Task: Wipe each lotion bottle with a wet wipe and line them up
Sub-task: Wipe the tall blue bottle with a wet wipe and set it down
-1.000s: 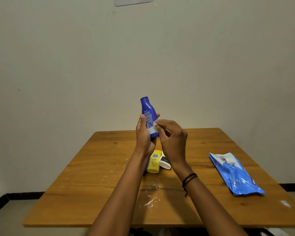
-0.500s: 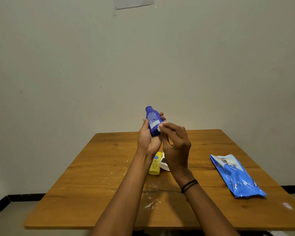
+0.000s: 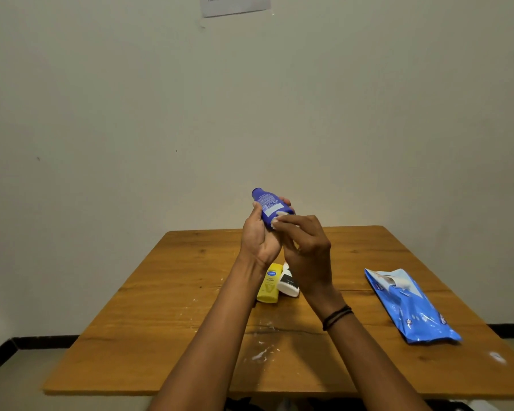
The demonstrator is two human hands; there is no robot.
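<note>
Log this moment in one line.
left hand: holds blue bottle; right hand: presses wet wipe on it; yellow bottle, white bottle: on table

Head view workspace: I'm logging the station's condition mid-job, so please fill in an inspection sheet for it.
Surface: wooden table, white smears near its front edge.
Job's things: blue bottle held tilted above the table; wet wipe against its lower part; yellow bottle and white bottle lying side by side on the table; wipes pack lying to the right.
Clutter: nothing seen.
Hands: left hand grips the blue bottle; right hand pinches the wet wipe.
Cables: nothing seen.
Surroundings: plain wall with a paper sheet at the top; dark skirting at the floor.
</note>
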